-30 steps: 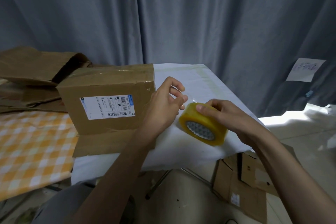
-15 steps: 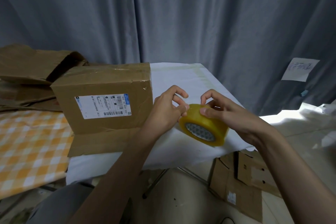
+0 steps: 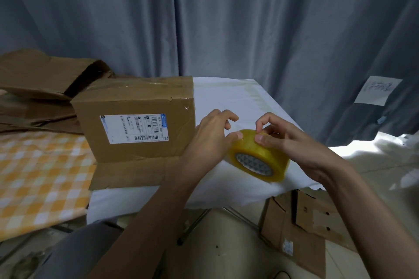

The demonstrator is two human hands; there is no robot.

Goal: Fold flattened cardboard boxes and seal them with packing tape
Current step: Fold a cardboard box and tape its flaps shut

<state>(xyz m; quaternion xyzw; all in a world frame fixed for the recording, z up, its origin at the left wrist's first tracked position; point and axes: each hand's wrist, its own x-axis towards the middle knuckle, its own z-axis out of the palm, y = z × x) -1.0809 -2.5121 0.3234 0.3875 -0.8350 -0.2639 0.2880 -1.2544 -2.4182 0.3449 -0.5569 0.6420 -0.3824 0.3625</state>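
Well, far left: orange-and-white checked cloth (image 3: 38,179), flattened brown cardboard (image 3: 34,79) behind it.
Box: folded brown cardboard box with a white shipping label (image 3: 136,120), upright on the white-covered table (image 3: 231,97).
Left hand (image 3: 210,138): thumb pressing the roll's rim, fingers curled above.
Tape: yellowish roll of clear packing tape (image 3: 260,154), tilted, between both hands.
Right hand (image 3: 292,142): fingertips pinching the roll's top edge.

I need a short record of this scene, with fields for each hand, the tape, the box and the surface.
left hand: holds the tape roll, thumb pressed on its rim
right hand: picks at the roll's top with fingertips
tape roll: yellowish, on edge, between both hands
cardboard box: folded, label facing the camera, left of the hands
table: white cover
flattened cardboard: on the floor, lower right
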